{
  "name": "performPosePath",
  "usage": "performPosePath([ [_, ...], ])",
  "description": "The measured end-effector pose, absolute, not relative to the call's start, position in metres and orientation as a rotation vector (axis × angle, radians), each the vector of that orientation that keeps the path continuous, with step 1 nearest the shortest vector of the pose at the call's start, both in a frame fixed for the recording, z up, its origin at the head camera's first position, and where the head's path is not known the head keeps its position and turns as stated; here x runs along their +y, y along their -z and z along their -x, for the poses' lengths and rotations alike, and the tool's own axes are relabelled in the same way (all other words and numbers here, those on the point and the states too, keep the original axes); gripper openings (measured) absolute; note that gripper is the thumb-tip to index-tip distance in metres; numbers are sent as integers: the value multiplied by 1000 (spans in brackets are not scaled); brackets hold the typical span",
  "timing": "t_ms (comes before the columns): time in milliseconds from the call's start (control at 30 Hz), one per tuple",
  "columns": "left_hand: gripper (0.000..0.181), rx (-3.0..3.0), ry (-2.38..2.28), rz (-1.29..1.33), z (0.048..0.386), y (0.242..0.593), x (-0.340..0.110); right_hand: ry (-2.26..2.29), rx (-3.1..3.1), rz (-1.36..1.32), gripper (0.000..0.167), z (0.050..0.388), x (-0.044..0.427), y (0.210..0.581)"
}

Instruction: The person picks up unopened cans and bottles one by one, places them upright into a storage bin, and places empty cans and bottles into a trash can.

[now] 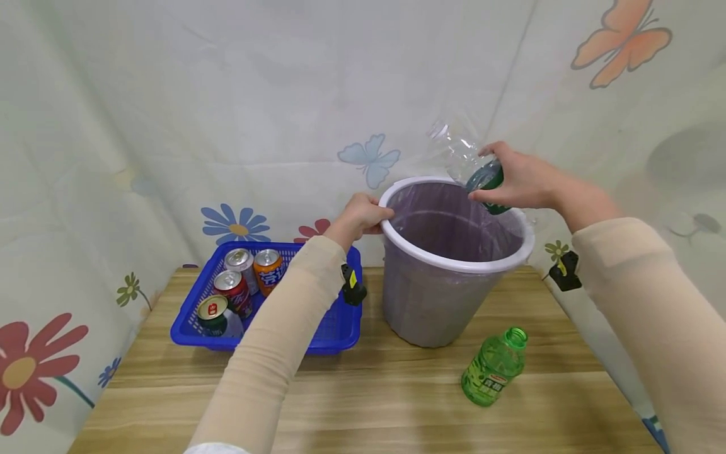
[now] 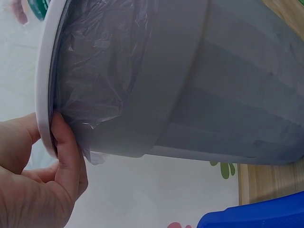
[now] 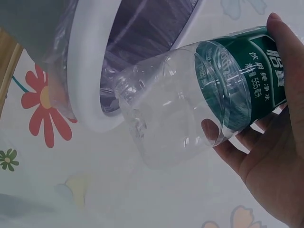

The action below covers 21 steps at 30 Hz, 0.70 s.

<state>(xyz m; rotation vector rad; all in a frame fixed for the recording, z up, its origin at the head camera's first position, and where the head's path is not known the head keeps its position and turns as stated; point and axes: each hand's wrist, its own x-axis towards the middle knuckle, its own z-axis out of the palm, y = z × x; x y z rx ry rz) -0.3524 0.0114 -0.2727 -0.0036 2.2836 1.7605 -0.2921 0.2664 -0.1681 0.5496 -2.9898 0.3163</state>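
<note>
My left hand (image 1: pixel 363 216) grips the left rim of a grey trash bin (image 1: pixel 431 304), which stands upright with a thin plastic liner over its edge. In the left wrist view, the thumb and fingers (image 2: pixel 66 152) pinch the white rim from both sides. My right hand (image 1: pixel 524 181) holds a clear plastic water bottle (image 1: pixel 460 151) with a green label above the far right part of the bin. The bottle is tilted, its neck pointing up and left in the head view. In the right wrist view, fingers wrap the bottle's label (image 3: pixel 259 76).
A green plastic bottle (image 1: pixel 492 372) stands uncapped on the wooden table (image 1: pixel 397 410) in front of the bin. Left of the bin, a blue basket (image 1: pixel 334 347) holds several drink cans (image 1: pixel 231 290); my left forearm crosses over it. Behind hangs a flower-and-butterfly curtain (image 1: pixel 283 94).
</note>
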Motion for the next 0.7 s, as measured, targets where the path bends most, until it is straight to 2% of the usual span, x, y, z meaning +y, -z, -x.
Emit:
performPosePath([
  [700, 26, 2246, -1763, -29, 348, 268, 7, -298, -3038, -631, 82, 295, 250, 176],
])
